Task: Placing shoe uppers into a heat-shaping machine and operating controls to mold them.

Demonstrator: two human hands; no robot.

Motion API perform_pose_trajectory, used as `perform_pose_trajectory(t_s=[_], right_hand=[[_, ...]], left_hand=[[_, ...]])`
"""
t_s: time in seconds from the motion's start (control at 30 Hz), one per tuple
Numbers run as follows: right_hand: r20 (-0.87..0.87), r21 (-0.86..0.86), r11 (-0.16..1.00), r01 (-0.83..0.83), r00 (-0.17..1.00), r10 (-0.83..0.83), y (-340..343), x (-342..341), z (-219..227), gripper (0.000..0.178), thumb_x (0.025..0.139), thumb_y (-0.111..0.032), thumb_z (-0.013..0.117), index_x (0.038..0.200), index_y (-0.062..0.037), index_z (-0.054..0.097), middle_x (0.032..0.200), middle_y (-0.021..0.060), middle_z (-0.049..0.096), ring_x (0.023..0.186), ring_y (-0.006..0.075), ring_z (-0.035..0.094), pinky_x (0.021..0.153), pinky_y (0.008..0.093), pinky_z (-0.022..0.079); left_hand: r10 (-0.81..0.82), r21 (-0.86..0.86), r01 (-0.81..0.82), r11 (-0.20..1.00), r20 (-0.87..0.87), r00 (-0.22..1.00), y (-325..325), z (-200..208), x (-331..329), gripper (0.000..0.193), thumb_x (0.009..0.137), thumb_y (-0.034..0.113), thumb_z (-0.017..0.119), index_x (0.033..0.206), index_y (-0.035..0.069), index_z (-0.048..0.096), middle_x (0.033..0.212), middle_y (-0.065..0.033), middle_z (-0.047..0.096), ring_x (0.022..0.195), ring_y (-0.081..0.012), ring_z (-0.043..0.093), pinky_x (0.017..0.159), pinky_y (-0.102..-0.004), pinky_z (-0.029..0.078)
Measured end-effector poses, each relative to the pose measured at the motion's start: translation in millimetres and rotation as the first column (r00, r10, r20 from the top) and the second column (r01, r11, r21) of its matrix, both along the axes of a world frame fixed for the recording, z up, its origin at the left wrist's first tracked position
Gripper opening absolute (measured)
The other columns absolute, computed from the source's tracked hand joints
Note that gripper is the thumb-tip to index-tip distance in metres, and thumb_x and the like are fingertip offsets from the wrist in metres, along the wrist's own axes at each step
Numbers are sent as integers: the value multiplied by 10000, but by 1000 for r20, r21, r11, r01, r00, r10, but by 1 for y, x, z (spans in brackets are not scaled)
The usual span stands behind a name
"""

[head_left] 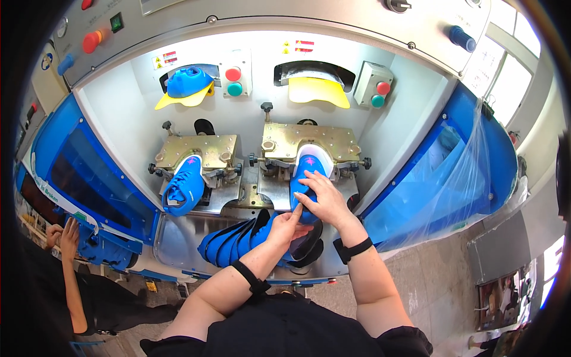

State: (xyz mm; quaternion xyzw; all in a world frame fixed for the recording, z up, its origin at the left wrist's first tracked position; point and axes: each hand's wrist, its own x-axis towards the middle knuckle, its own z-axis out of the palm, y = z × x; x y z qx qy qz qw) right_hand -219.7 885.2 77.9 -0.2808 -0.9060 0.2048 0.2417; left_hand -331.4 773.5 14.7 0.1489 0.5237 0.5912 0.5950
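A blue shoe upper (310,169) with a pale collar and a small pink mark is seated in the right-hand station, against a brass-coloured metal plate (282,138). My left hand (285,228) grips its near end from the left, some fingers hidden beneath. My right hand (326,201) rests over its top, thumb toward the left edge and fingers bent onto the blue surface. In the left-hand station sits a laced blue shoe upper (185,183). Just left of my left hand, a stack of blue uppers (229,244) with black edges lies on the metal ledge.
Above, a blue upper (185,83) sits over a yellow pad on the left, beside a bare yellow pad (318,91). Button boxes (373,86) are on the back wall. Blue side panels (443,169) flank the opening. Another person's hands (68,235) work at far left.
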Motion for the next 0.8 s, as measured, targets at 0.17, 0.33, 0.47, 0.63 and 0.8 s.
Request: perform_pose_trajectory(t_s=[0.17,0.33,0.47,0.63,0.8], right_hand=[[2,0,1000,-2,1000,2,7,1,-9,430,892,-396,654,1237,-140,641,1440,118,512,1381,349,402,1126,439,348],[3,5,1000,0,1000,0,10,1,-13,374,878,-314,677,1216,-155,663,1436,96,523,1374,333,420,1127,432,352],[-39,-8,1000,10,999,-10,8,1,-14,365,856,-314,685,1191,-168,672,1425,79,533,1368,305,430,1112,416,383],[-13,13,999,35,999,-35,6,-3,-13,364,879,-293,667,1214,-152,665,1419,99,538,1372,317,427,1123,416,366],[-398,112,967,229,902,-167,-32,3,-20,333,901,-155,632,1225,-81,642,1348,130,592,1296,344,508,1091,409,383]], left_hand=[[-43,-14,43,999,-50,998,-2,-4,-2,582,924,576,591,1062,11,593,943,-96,673,768,-236,726,625,-290,569],[-143,-43,140,989,-90,986,-4,-2,-4,647,916,615,570,1127,3,561,1043,-119,607,772,-257,725,586,-306,574],[-154,-57,149,987,-88,984,-4,0,-6,660,918,610,572,1163,-1,548,1077,-126,590,780,-263,726,587,-313,576],[-179,-42,174,984,-232,956,-12,-9,-18,590,966,514,563,1225,-15,527,1147,-138,663,841,-215,708,665,-310,561],[117,110,454,884,-993,12,-71,-23,-50,280,865,279,709,1058,78,688,1200,-99,667,1058,-268,636,845,-406,525]])
